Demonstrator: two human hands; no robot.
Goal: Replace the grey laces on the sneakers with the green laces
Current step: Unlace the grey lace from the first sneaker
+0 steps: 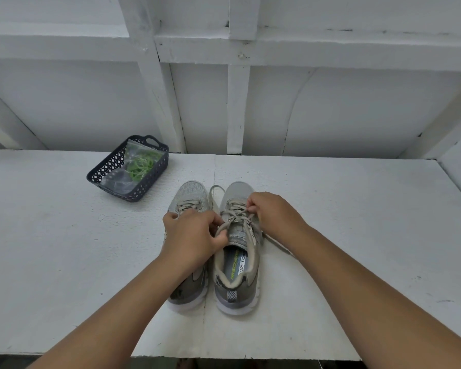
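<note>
Two grey sneakers stand side by side on the white table, toes pointing away from me. The right sneaker has grey laces partly loosened, with one loose end curling up between the toes. My left hand pinches a lace loop near the tongue. My right hand pinches a lace strand on the shoe's right side. The left sneaker is mostly hidden under my left hand and forearm. Green laces lie in a clear plastic bag inside a dark basket.
The dark perforated basket sits at the back left of the white table. A white panelled wall with beams rises right behind the table. The table's front edge runs just below my forearms.
</note>
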